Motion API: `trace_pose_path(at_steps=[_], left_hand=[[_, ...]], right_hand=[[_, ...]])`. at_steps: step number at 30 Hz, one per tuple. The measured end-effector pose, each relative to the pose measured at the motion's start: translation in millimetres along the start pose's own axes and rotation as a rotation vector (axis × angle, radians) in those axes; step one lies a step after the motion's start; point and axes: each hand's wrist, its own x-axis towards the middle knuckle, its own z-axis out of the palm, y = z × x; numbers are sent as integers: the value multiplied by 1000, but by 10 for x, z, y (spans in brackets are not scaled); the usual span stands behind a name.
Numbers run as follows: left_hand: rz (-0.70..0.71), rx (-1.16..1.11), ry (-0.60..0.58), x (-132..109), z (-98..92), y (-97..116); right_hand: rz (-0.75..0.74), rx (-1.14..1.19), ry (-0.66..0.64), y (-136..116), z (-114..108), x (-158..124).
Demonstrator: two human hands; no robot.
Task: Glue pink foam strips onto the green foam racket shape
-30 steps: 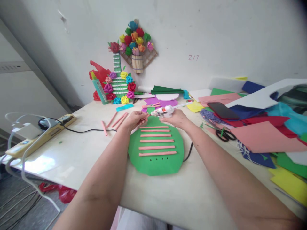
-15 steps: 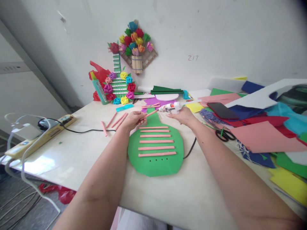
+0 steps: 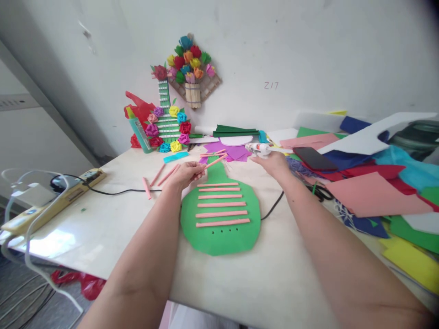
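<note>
My left hand pinches one end of a pink paper stick, which slants up to the right over the neck of a green guitar-shaped paper cutout. Several pink paper strips lie across the body of that cutout in rows, above a line of small dark dots. My right hand is wrapped round a white hot glue gun, whose nozzle points left, apart from the stick. Loose pink sticks rest on the table left of the cutout.
A finished paper guitar with flowers leans on the wall beside a glue bottle. At left lies a power strip with cords. Coloured paper sheets, a phone and scissors crowd the right side.
The glue gun in my right hand has moved right, away from the stick. My left hand still holds the stick, which is now tilted further upward. The view has shifted slightly.
</note>
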Motion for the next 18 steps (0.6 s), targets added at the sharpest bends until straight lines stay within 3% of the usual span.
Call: trace_pose_path(at_steps=[8,18], left_hand=[[-28,88,-2,-14,-72,-19],[-16,133,-53,-41,-70,-33]], right_hand=[[-50,-394,-124,199,33,-72],[-36,-470,-185,296,80,-104]])
